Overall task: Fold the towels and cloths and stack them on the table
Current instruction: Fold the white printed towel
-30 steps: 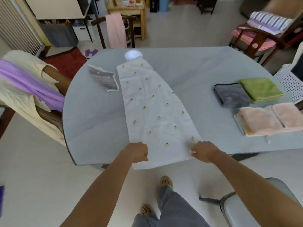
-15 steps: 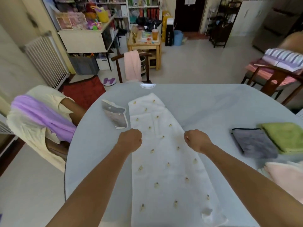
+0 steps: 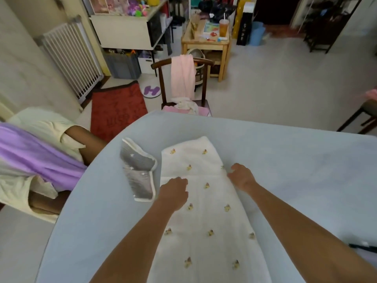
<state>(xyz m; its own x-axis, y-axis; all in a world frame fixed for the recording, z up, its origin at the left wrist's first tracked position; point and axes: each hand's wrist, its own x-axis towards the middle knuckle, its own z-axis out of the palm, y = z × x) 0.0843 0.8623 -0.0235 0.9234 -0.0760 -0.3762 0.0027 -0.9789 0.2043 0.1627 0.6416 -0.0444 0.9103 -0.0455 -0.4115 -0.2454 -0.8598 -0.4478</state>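
Note:
A long white towel (image 3: 206, 221) with small yellow motifs lies lengthwise on the grey-blue table (image 3: 295, 164). Its near end is folded forward over the rest, and the folded edge runs across at about two thirds of its length. My left hand (image 3: 173, 190) grips the left corner of that edge with curled fingers. My right hand (image 3: 240, 176) pinches the right corner. A small grey cloth (image 3: 138, 172) with white trim lies crumpled just left of the towel.
A wooden chair (image 3: 161, 82) at the table's far side carries a pink towel (image 3: 182, 76) on its back and more cloths (image 3: 184, 105) on its seat. Purple and pale yellow cloths (image 3: 38, 152) hang over a chair at the left.
Both hands have carried the towel's near end forward across the table, laying it over the far part. The view has shifted forward, and the folded stack at the right is out of sight.

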